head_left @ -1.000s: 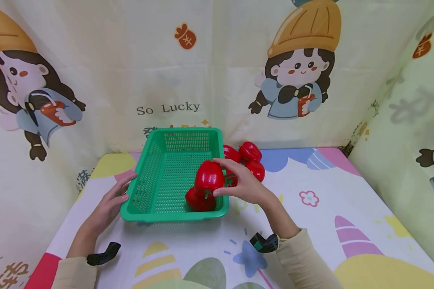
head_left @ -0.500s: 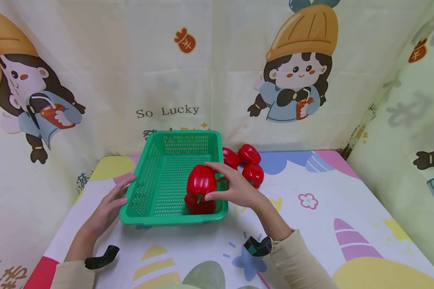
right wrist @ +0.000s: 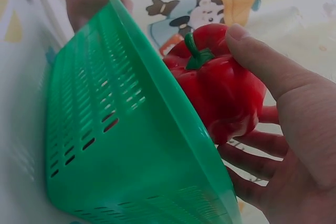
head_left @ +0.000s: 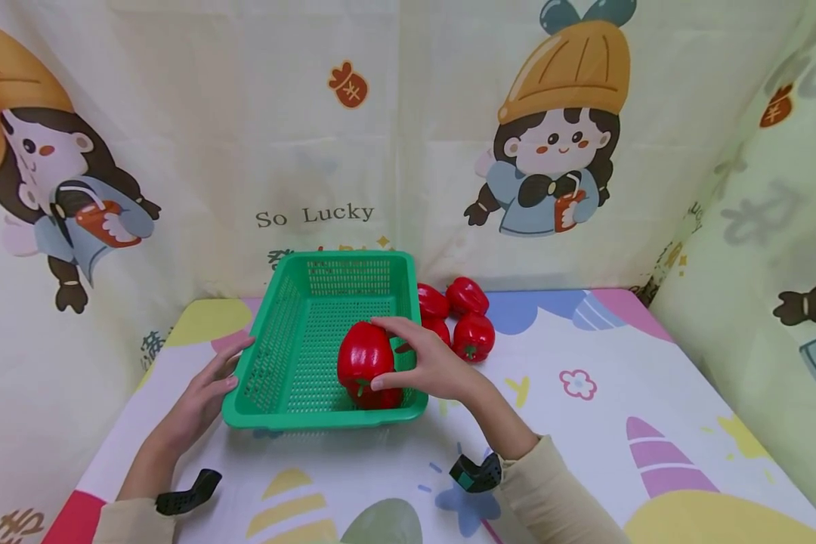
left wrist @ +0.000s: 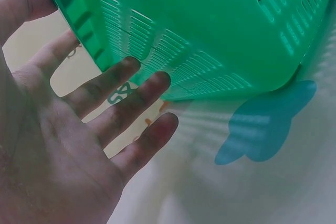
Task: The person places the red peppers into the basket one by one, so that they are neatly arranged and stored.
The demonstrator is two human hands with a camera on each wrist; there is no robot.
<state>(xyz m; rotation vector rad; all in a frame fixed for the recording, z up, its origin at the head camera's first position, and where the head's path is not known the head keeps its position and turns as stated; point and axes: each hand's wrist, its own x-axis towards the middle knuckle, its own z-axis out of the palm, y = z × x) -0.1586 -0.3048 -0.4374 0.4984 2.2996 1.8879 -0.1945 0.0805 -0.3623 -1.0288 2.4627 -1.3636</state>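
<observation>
In the head view, my right hand (head_left: 431, 363) holds a red bell pepper (head_left: 363, 353) over the near right corner of a green plastic basket (head_left: 272, 420). The right wrist view shows the thumb on one side of this pepper (right wrist: 223, 85), near its green stem, and fingers on the other. Beneath it, a second red bell pepper (head_left: 379, 399) lies in the basket, partly hidden. My left hand (head_left: 200, 397) rests at the basket's left rim. Its fingers are nearly straight in the left wrist view, close to the basket's slotted wall (left wrist: 173, 51).
Several more red bell peppers (head_left: 474, 337) lie on the table just right of the basket, some partly hidden by its wall and my right hand. A patterned cloth (head_left: 585, 423) covers the table. Printed curtains (head_left: 435, 151) hang behind and at both sides.
My right hand has carried the held bell pepper left and further over the basket, above the pepper inside. My left hand stays at the rim. The head view has tilted slightly up.
</observation>
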